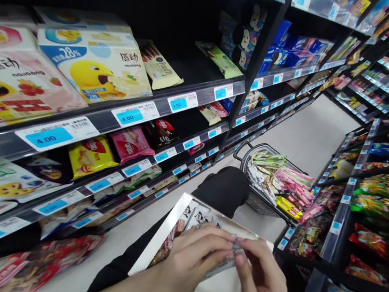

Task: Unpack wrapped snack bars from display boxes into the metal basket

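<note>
An open white cardboard box [156, 240] rests at my lap, tilted. Inside it lie silvery snack packets [202, 214] with small black-and-white cartoon faces. Over the box, my left hand [191, 250] and my right hand [264, 281] meet, with fingers and thumbs pinched together on a silver-grey wrapped packet [216, 268]. My fingers cover most of that packet, so its ends are hard to make out. Below the hands, the pale inner side of the box shows.
Shelves with price tags [182, 103] run along my left, holding cartoon-print snack boxes [97, 65] and small packets. Ahead on the floor stands a dark shopping basket [261, 202] full of wrapped snack bars. Bagged snacks [375, 205] fill the right-hand shelves. Pale aisle floor [314, 129] stretches beyond.
</note>
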Available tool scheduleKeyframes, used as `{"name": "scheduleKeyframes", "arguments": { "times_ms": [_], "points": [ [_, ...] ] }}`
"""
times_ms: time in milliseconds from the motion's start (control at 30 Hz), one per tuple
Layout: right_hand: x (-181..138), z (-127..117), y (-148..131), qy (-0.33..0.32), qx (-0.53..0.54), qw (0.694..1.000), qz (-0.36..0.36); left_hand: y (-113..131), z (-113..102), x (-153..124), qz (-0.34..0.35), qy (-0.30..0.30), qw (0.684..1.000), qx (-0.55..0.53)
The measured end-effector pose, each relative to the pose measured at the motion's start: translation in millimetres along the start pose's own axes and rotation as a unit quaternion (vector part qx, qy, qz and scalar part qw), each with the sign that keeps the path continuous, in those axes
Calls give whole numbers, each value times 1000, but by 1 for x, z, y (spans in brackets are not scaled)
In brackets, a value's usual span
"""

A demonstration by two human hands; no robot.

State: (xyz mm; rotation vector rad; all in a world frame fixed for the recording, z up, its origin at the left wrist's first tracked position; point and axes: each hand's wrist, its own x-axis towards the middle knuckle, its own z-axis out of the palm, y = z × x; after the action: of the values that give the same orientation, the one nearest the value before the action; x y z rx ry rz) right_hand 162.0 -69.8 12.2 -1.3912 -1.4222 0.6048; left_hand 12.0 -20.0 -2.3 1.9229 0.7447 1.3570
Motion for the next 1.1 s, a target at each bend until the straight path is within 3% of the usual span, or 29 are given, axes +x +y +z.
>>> {"name": "scheduleKeyframes", "arguments": {
  "times_ms": [133, 233, 433, 600, 733, 900, 967, 1100],
  "points": [
    [6, -4, -3, -21, -21, 998, -50, -1, 1, 0, 14, -8, 1000, -5],
    [5, -6, 0, -20, -52, 997, -54, 0, 1, 0, -33, -31, 999, -29],
    [-1, -19, 11, 94, -32, 995, -10, 2, -3, 5, -142, -159, 975, -65],
    [-4, -27, 17, 108, 6, 994, -12, 2, -1, 4, -98, -136, 985, -46],
    [-4, -30, 17, 55, -15, 998, -8, -1, 2, 3, -16, -95, 995, -9],
    [-4, -30, 18, 28, 21, 999, 24, -4, 0, 4, -45, -92, 994, -28],
    [-5, -32, 21, 39, 28, 997, 53, -3, -3, 6, -82, -120, 988, -53],
    [-7, -44, 28, 60, 44, 995, 72, 1, -9, 11, -97, -252, 958, -95]
  ]
}}
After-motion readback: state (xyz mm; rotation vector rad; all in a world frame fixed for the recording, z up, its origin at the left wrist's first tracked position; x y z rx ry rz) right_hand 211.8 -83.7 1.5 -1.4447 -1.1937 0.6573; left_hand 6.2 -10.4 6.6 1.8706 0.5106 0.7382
